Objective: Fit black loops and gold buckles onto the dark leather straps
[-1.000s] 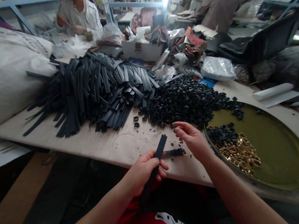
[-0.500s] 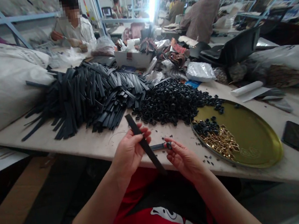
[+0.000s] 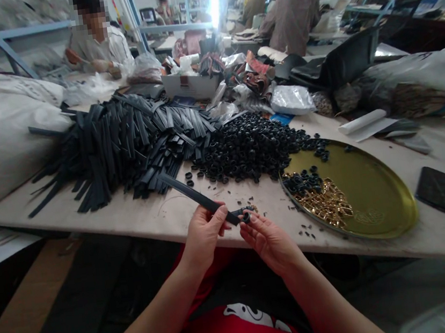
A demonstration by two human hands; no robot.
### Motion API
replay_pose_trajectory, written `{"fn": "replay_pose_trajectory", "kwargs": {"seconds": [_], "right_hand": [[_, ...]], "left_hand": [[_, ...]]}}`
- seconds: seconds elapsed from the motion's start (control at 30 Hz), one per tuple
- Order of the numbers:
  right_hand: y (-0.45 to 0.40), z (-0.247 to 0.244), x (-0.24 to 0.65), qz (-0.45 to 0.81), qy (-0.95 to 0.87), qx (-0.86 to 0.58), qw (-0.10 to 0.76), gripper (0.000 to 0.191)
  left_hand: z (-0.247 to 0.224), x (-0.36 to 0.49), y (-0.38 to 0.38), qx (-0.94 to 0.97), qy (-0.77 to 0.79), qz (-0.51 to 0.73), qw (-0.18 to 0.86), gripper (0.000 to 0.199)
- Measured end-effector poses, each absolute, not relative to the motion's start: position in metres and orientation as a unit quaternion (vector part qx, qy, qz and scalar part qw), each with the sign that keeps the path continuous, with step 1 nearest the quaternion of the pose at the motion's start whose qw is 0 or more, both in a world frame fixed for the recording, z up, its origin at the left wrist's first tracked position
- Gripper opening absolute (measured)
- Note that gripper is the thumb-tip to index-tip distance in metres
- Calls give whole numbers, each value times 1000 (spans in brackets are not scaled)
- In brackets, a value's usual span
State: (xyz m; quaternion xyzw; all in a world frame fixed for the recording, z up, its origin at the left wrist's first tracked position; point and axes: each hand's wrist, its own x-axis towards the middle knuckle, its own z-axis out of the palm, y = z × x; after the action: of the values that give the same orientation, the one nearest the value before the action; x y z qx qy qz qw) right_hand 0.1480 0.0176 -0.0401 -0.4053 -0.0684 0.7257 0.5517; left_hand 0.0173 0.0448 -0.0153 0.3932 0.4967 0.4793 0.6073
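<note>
My left hand (image 3: pixel 203 236) is closed on a long black strap (image 3: pixel 189 192), which slants up and left over the table. Close to its lower end, my right hand (image 3: pixel 272 241) pinches a small black loop (image 3: pixel 246 217). The strap's end meets the loop; whether it passes through, I cannot tell. Behind the fingers lies a second short dark strap piece (image 3: pixel 236 212) with something small and shiny at its right end. Beyond my hands are a heap of black loops (image 3: pixel 244 147) and, to its left, a large pile of black straps (image 3: pixel 122 141).
A round gold tray (image 3: pixel 379 185) at the right holds gold metal buckles (image 3: pixel 326 202) and some black loops. Right of it lies a dark phone (image 3: pixel 438 188). A white sack (image 3: pixel 3 134) bulges at the left. Further back are a scrap-filled box (image 3: pixel 192 86) and seated people.
My left hand has tilted the strap over to the left and brought its lower end against the loop in my right hand. The hands are closer together. The view has shifted slightly.
</note>
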Motion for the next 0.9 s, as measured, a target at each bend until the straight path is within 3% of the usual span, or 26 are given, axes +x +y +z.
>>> {"fn": "replay_pose_trajectory", "kwargs": {"seconds": [0.33, 0.6, 0.7, 0.8, 0.9], "right_hand": [[18, -52, 143, 616, -214, -479, 588, 26], [15, -50, 143, 526, -360, -549, 541, 16], [18, -49, 154, 559, -333, -536, 538, 23], [22, -46, 174, 623, -290, -504, 523, 34], [22, -40, 189, 665, -301, -491, 475, 37]], "left_hand": [[-24, 30, 42, 425, 540, 443, 576, 16], [-34, 30, 32, 578, 580, 421, 391, 10], [-30, 22, 35, 554, 528, 382, 519, 7], [-18, 3, 43, 435, 427, 308, 731, 25], [-5, -14, 50, 318, 363, 217, 848, 32]]}}
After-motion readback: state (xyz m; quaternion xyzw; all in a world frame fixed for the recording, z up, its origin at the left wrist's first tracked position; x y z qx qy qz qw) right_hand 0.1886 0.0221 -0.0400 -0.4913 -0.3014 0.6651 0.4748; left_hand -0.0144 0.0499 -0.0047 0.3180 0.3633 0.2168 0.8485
